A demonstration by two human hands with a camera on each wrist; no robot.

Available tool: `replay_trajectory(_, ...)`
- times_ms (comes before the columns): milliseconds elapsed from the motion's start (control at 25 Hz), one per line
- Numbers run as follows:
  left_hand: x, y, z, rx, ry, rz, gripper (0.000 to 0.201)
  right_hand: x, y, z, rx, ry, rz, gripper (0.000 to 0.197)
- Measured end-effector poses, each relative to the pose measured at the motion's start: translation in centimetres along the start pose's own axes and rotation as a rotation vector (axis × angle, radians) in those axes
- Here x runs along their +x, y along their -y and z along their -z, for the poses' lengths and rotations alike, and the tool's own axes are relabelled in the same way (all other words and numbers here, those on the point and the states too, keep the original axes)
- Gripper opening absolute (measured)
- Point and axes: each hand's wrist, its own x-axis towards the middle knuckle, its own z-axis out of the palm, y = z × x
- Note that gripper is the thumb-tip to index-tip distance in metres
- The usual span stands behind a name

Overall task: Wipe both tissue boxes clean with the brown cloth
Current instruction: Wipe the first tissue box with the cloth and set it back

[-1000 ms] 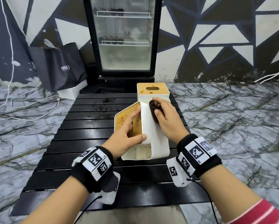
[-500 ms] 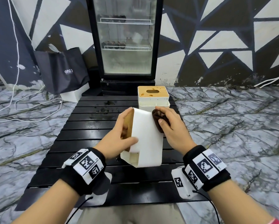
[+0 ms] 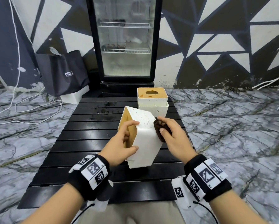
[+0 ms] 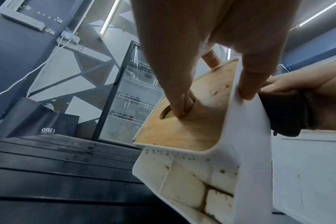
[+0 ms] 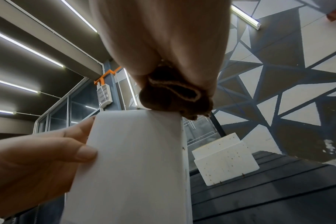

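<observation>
From the head view, the left hand (image 3: 124, 143) holds a white tissue box (image 3: 145, 143) tipped on its side above the black slatted desk (image 3: 80, 143), its wooden lid facing left; the thumb lies on the near white face and the fingers (image 3: 130, 125) curl over the lid's edge. The right hand (image 3: 171, 136) grips a bunched brown cloth (image 3: 159, 129) with curled fingers and presses it against the box's right side, close to a patch of dark specks on the upper face. A second tissue box (image 3: 152, 101) stands upright at the far end of the desk, lid up, with brown stains around its slot. Beyond the desk stand a glass-door fridge (image 3: 125, 41) and, to the left, a black bag (image 3: 62, 71) on the marble floor. In the left wrist view, two fingers (image 4: 179, 97) of the left hand (image 4: 201, 45) reach into the lid's oval slot while the thumb presses on the white edge of the tissue box (image 4: 246, 144); the box's open underside is grimy and speckled, and the brown cloth (image 4: 286, 112) touches its right side. In the right wrist view, the right hand (image 5: 163, 37) clamps the brown cloth (image 5: 175, 97) against the top corner of the tissue box (image 5: 132, 166), the left hand (image 5: 34, 163) holds its left edge, and the second tissue box (image 5: 224, 160) sits on the desk further right, speckled.
</observation>
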Motion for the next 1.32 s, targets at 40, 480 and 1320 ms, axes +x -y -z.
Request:
replay_trajectory(40,-0.1,0.3,-0.3,0.006,0.001,0.005,0.064,-0.3,-0.2,-0.1,-0.004,0.009,-0.013,0.04)
replay_trajectory(480,2.3,-0.5,-0.1,-0.279,-0.041,0.113,0.091,-0.9,-1.4,-0.7,-0.078,0.037,-0.023,0.04)
replay_trajectory(1320,1.8,-0.4,0.1,-0.153,-0.002,0.063,0.101,-2.1,-0.4,-2.4,-0.123,-0.049,0.069,0.038)
